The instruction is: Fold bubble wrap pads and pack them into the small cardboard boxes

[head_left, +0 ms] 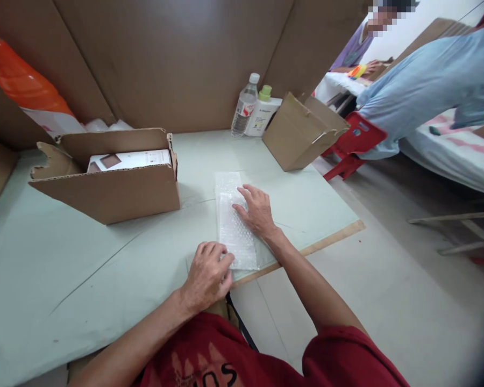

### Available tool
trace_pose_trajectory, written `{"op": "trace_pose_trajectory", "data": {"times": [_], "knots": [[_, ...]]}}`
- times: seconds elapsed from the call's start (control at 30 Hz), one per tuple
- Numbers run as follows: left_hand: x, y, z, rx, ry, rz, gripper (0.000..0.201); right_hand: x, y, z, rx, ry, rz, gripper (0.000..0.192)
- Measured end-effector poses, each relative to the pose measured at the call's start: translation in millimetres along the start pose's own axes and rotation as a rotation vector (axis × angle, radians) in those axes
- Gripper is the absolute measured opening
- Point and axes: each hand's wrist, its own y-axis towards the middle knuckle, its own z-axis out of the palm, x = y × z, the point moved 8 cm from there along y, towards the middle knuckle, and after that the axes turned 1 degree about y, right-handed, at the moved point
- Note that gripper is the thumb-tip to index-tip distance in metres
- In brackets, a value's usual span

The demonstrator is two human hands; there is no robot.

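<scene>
A folded sheet of clear bubble wrap (229,212) lies flat on the pale green table (84,258), near its front right edge. My right hand (257,210) rests palm down on the sheet's right side, fingers spread. My left hand (207,274) is at the sheet's near end, fingers curled over its corner. An open cardboard box (113,188) stands to the left, with a white carton (129,159) inside it.
A smaller open cardboard box (300,131) sits at the back right, beside a water bottle (244,106) and a white bottle with a green cap (263,112). Cardboard walls stand behind the table. Other people work at the far right near a red stool (353,142).
</scene>
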Motion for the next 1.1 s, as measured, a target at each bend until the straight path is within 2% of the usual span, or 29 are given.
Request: {"op": "trace_pose_trajectory", "data": {"times": [0.1, 0.2, 0.3, 0.37, 0.43, 0.5, 0.6, 0.63, 0.7, 0.77, 0.87, 1.0, 1.1], "knots": [[-3, 6, 6.7, 0.065, 0.015, 0.051, 0.036, 10, 0, 3, 0.058, 0.048, -0.087, 0.029], [2, 11, 17.2, 0.146, 0.011, 0.056, 0.031, 4, -7, -6, 0.063, 0.123, -0.077, 0.023], [3, 16, 19.4, 0.209, -0.027, 0.066, 0.02, -3, -32, -33, 0.089, 0.285, -0.118, 0.028], [8, 21, 17.4, 0.268, -0.071, -0.003, 0.017, 3, -58, -51, 0.192, 0.394, -0.215, 0.037], [16, 32, 14.2, 0.344, -0.105, -0.111, 0.014, 13, -81, -71, 0.216, 0.432, -0.254, 0.049], [24, 48, 10.0, 0.407, -0.124, -0.19, 0.013, 23, -95, -93, 0.087, 0.423, -0.215, 0.054], [38, 79, 5.8, 0.463, -0.146, -0.242, 0.017, 37, -106, -116, -0.173, 0.434, -0.136, 0.043], [44, 89, 6.1, 0.479, -0.148, -0.258, 0.018, 42, -107, -117, -0.214, 0.437, -0.127, 0.038], [53, 105, 8.2, 0.5, -0.14, -0.287, 0.018, 52, -107, -107, -0.19, 0.408, -0.144, 0.028], [61, 115, 11.5, 0.506, -0.121, -0.316, 0.017, 58, -104, -87, -0.075, 0.338, -0.178, 0.024], [69, 119, 14.0, 0.469, -0.087, -0.364, 0.015, 58, -101, -56, 0.097, 0.219, -0.205, 0.03], [76, 103, 2.2, 0.314, -0.032, -0.418, 0.033, 58, -95, -34, 0.169, 0.067, -0.256, 0.024], [68, 75, -11.1, 0.157, -0.023, -0.317, 0.03, 60, -87, -29, 0.144, -0.026, -0.305, 0.025]]}}
